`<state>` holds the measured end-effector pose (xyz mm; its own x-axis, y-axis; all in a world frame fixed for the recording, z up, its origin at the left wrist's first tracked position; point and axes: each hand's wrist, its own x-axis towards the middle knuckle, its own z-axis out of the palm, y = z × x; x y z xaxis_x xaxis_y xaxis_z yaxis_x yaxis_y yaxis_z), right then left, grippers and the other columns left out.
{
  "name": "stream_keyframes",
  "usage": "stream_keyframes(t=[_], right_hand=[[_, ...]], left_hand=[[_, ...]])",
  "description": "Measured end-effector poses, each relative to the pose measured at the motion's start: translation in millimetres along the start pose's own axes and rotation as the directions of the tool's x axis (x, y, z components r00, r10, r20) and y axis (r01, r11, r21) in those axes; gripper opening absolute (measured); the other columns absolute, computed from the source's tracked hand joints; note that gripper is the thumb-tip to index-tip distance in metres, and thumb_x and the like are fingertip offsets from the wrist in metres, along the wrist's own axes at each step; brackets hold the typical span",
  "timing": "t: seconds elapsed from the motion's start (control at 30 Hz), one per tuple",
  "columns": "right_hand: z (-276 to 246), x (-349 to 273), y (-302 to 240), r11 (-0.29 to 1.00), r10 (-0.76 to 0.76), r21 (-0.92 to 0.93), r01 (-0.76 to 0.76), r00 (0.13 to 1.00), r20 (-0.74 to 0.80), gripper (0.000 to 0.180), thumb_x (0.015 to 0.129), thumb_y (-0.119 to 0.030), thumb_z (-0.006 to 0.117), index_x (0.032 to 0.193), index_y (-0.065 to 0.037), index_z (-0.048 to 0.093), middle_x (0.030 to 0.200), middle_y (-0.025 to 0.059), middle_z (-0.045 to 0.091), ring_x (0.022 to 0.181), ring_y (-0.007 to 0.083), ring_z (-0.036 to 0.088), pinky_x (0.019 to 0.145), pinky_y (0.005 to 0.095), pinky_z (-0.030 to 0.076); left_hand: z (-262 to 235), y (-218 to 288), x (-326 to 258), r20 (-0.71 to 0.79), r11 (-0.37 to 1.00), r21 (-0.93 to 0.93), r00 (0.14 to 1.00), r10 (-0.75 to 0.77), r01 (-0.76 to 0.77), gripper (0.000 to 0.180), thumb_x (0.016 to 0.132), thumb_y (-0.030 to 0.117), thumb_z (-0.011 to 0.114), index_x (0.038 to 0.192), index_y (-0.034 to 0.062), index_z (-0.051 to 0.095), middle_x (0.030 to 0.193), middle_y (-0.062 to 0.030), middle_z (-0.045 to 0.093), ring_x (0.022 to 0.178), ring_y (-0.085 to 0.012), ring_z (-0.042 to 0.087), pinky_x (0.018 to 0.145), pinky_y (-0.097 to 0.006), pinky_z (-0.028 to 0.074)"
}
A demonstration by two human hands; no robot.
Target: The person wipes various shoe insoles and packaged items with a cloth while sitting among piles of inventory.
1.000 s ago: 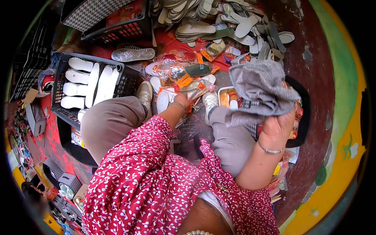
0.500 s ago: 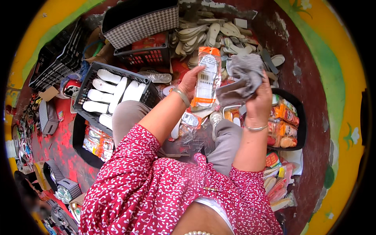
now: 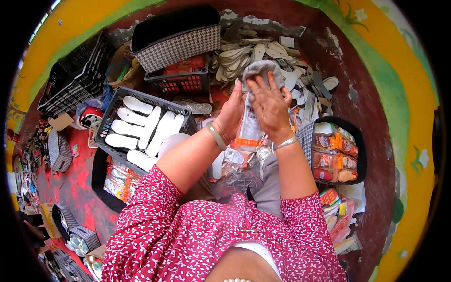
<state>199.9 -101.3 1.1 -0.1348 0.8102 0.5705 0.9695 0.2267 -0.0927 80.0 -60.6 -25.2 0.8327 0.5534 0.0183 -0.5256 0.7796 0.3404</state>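
A packaged pair of insoles, in a clear and orange wrapper, is held upright in front of me. My left hand grips it along the left edge, thumb pointing up. My right hand presses a crumpled grey cloth over its upper part, the fingers laid across the cloth. Cloth and hand cover the top of the package. Below, by my feet, lies another insole package.
To the left stands a black crate of white insoles. Bins of packaged goods sit at lower left and at right. Behind are a checkered box on a red-filled crate and a pile of loose insoles.
My right hand has brought the grey cloth leftward onto the package, covering its upper part. My left hand has shifted from the package's face to its left edge.
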Motion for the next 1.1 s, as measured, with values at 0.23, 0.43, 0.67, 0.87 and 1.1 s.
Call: stream_keyframes(t=[0.23,0.43,0.67,0.87,1.1], right_hand=[[29,31,38,0.615,0.315,0.717,-0.328,0.936,0.158,0.035,0.09,-0.033,0.052,0.111,-0.005,0.057,0.097,0.009,0.063,0.086,0.0156,0.06,0.072,0.0258,0.046],[35,24,63,-0.183,0.571,0.874,-0.45,0.675,0.467,0.024,0.09,-0.022,0.052,0.099,-0.001,0.06,0.093,0.0067,0.063,0.084,0.0155,0.058,0.075,0.028,0.047],[6,8,119,-0.635,0.371,0.772,-0.042,0.86,0.352,0.042,0.092,-0.028,0.039,0.12,0.002,0.048,0.122,0.0162,0.052,0.111,0.03,0.051,0.096,0.0439,0.04],[3,15,77,-0.527,0.256,0.82,-0.224,0.878,0.404,0.049,0.091,-0.024,0.048,0.132,0.0,0.037,0.127,0.0136,0.049,0.114,0.0247,0.049,0.098,0.0356,0.038],[-19,10,78,-0.511,0.081,0.777,-0.368,0.879,0.47,0.061,0.087,-0.021,0.057,0.138,-0.002,0.029,0.126,0.0131,0.049,0.112,0.0207,0.051,0.096,0.0302,0.039]], left_hand=[[7,12,-11,-0.044,0.957,0.284,0.997,0.069,-0.054,0.065,0.08,0.006,0.056,0.139,0.0112,0.028,0.115,-0.0085,0.054,0.099,-0.0206,0.057,0.086,-0.037,0.047],[-9,27,-19,-0.1,0.921,0.39,0.994,0.044,-0.001,0.065,0.076,-0.001,0.053,0.137,0.0083,0.032,0.118,-0.0099,0.054,0.103,-0.0207,0.056,0.089,-0.034,0.045],[-2,39,-16,-0.009,0.923,0.384,0.999,0.04,-0.033,0.079,0.065,-0.007,0.05,0.14,0.0083,0.029,0.129,-0.0114,0.047,0.115,-0.0228,0.049,0.099,-0.034,0.036],[-8,36,-13,0.015,0.926,0.376,0.998,-0.055,0.046,0.083,0.062,-0.009,0.047,0.14,0.0085,0.027,0.131,-0.0125,0.045,0.118,-0.0263,0.046,0.1,-0.037,0.034],[0,37,-14,0.028,0.923,0.365,0.989,-0.142,0.123,0.081,0.064,-0.01,0.044,0.141,0.0091,0.027,0.133,-0.0135,0.043,0.119,-0.0292,0.046,0.099,-0.04,0.036]])
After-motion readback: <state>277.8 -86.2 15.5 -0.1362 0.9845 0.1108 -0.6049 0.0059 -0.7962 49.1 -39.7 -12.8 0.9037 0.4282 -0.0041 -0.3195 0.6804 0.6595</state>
